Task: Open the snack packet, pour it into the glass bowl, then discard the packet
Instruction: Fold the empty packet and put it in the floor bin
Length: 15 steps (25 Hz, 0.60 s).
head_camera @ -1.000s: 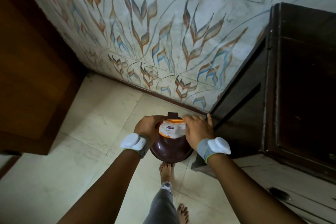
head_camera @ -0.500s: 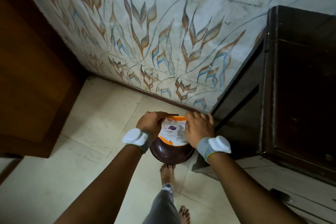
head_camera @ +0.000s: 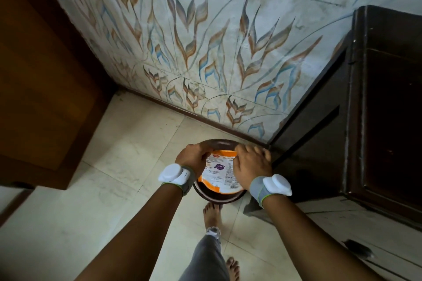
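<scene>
I'm holding the snack packet (head_camera: 220, 172) with both hands over a dark brown bin (head_camera: 217, 196) on the floor (head_camera: 127, 143). My left hand (head_camera: 194, 158) is clamped on the packet's upper left edge, my right hand (head_camera: 252, 166) is pinching its upper right edge. Packet is white and orange, face up, lying flat across the bin's mouth. My bare foot (head_camera: 211, 214) is standing just below the bin. A dark wooden cabinet (head_camera: 376, 109) is standing to the right.
</scene>
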### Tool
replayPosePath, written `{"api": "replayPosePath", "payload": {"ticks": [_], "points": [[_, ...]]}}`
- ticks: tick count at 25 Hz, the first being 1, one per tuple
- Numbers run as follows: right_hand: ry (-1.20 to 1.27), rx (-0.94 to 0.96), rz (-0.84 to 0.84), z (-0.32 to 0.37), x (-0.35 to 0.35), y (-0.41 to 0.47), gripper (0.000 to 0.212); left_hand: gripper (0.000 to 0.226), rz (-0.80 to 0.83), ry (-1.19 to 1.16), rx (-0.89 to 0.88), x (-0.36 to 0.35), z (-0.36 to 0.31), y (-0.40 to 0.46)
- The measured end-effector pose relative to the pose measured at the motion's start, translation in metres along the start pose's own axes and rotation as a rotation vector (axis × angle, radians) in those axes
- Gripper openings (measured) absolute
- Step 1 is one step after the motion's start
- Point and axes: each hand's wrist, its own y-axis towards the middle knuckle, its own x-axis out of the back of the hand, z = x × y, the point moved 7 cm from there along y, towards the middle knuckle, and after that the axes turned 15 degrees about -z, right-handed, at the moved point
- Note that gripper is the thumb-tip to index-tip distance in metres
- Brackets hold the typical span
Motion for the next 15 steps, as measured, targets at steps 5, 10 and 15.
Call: {"api": "replayPosePath", "payload": {"ticks": [5,10,15], "points": [[-0.033,-0.001,0.121,-0.003,-0.034,-0.009,0.032,0.034,0.081,0.016,0.074,-0.034,0.023,-0.008],[-0.039,-0.02,0.191,-0.014,-0.069,0.0,0.032,0.036,0.11,-0.047,0.209,-0.07,0.044,-0.006],[-0.039,-0.043,0.251,-0.018,-0.083,0.015,0.036,0.04,0.106,-0.088,0.253,-0.085,0.049,0.006]]}}
